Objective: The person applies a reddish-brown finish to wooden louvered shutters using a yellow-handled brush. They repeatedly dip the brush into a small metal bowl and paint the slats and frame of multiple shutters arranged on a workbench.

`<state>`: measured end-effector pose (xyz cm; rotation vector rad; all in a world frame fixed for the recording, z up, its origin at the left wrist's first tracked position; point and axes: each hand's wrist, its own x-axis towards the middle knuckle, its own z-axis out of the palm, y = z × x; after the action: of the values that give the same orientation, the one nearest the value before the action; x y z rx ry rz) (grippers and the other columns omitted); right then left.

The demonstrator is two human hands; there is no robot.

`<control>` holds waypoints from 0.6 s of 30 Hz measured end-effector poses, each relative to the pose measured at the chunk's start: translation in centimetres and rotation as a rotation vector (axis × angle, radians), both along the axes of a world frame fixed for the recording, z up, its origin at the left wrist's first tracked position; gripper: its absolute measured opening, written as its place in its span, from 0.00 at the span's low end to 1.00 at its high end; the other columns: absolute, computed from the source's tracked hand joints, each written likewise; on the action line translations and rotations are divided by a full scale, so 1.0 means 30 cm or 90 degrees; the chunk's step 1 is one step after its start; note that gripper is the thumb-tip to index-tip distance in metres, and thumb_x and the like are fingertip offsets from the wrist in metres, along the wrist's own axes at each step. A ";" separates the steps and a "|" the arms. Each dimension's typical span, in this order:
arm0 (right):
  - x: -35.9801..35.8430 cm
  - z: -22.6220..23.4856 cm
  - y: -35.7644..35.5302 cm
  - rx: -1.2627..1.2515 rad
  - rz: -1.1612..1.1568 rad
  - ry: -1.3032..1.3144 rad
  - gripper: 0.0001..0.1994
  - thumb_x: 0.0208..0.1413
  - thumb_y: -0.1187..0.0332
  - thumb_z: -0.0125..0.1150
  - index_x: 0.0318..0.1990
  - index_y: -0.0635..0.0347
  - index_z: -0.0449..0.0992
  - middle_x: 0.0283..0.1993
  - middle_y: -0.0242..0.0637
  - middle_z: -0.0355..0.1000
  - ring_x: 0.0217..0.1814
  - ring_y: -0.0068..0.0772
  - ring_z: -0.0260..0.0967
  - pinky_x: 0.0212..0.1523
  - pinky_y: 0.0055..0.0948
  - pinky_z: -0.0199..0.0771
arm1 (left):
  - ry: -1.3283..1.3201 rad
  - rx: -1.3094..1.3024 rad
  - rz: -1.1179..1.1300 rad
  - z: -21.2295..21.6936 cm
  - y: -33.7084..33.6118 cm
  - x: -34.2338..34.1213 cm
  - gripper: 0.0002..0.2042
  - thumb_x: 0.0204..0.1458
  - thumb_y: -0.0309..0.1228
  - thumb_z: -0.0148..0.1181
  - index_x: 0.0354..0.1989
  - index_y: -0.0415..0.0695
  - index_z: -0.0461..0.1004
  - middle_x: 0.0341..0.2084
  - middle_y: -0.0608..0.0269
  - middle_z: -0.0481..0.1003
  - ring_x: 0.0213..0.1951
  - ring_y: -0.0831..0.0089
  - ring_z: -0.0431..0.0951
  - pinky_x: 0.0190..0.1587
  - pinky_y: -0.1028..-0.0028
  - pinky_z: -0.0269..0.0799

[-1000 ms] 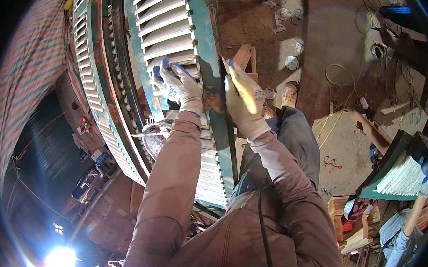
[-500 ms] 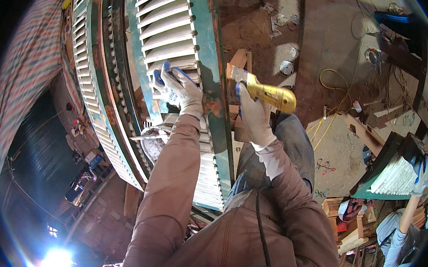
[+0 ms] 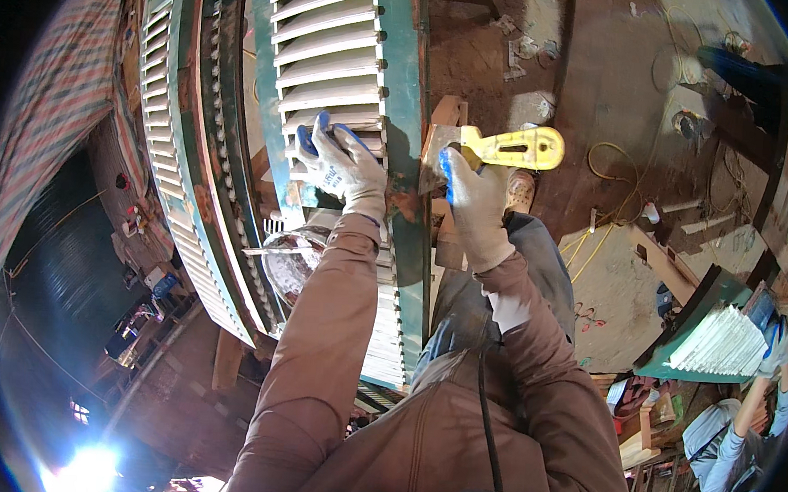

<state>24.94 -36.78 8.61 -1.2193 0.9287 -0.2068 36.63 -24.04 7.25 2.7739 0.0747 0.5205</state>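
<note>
A green-framed louvred shutter (image 3: pixel 333 56) with white slats runs away from me across my lap. My left hand (image 3: pixel 340 163), in a white glove with blue fingertips, presses flat on the slats near the green side rail. My right hand (image 3: pixel 470 196), gloved the same way, grips a scraper (image 3: pixel 497 149) with a yellow handle. The handle points right and the metal blade rests against the rust-stained edge of the green rail (image 3: pixel 410 113).
More green shutters (image 3: pixel 171 163) lean on the left. A clear bowl (image 3: pixel 291 258) sits under my left forearm. Yellow cord (image 3: pixel 590 247) lies on the dirt floor. At the right edge another person (image 3: pixel 740 442) handles a further shutter (image 3: pixel 719 339).
My right hand has swung the scraper from upright beside the rail to lying sideways, handle pointing right. My left hand stayed on the slats.
</note>
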 end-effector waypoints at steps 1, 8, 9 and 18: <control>0.010 -0.002 -0.005 0.047 -0.071 -0.049 0.11 0.58 0.64 0.63 0.31 0.64 0.79 0.27 0.39 0.74 0.31 0.34 0.73 0.31 0.36 0.68 | 0.011 0.006 -0.002 0.002 0.001 0.000 0.14 0.64 0.33 0.54 0.56 0.50 0.76 0.61 0.46 0.65 0.59 0.51 0.69 0.59 0.55 0.67; 0.043 0.021 -0.155 -0.494 0.225 -0.243 0.19 0.58 0.70 0.64 0.57 0.60 0.77 0.59 0.43 0.75 0.59 0.44 0.76 0.54 0.34 0.79 | 0.035 0.057 0.005 0.021 0.006 -0.003 0.15 0.64 0.36 0.54 0.58 0.53 0.74 0.63 0.45 0.63 0.63 0.48 0.66 0.63 0.53 0.61; 0.055 0.016 -0.154 -0.581 0.259 -0.255 0.19 0.58 0.68 0.65 0.57 0.57 0.77 0.58 0.41 0.75 0.59 0.44 0.75 0.52 0.35 0.80 | 0.035 0.042 0.001 0.028 0.002 -0.003 0.15 0.64 0.36 0.55 0.58 0.53 0.75 0.62 0.45 0.63 0.62 0.47 0.66 0.62 0.53 0.62; -0.166 -0.072 -0.163 -0.965 0.507 -0.129 0.21 0.63 0.62 0.57 0.62 0.54 0.73 0.58 0.36 0.76 0.60 0.37 0.75 0.57 0.34 0.76 | 0.012 0.029 -0.012 0.022 0.013 0.002 0.15 0.62 0.34 0.54 0.56 0.53 0.76 0.61 0.47 0.66 0.60 0.48 0.67 0.61 0.51 0.61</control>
<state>19.98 -41.67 6.46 -2.7725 -0.1319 -0.3949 36.68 -23.64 7.91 2.8221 0.0412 0.4971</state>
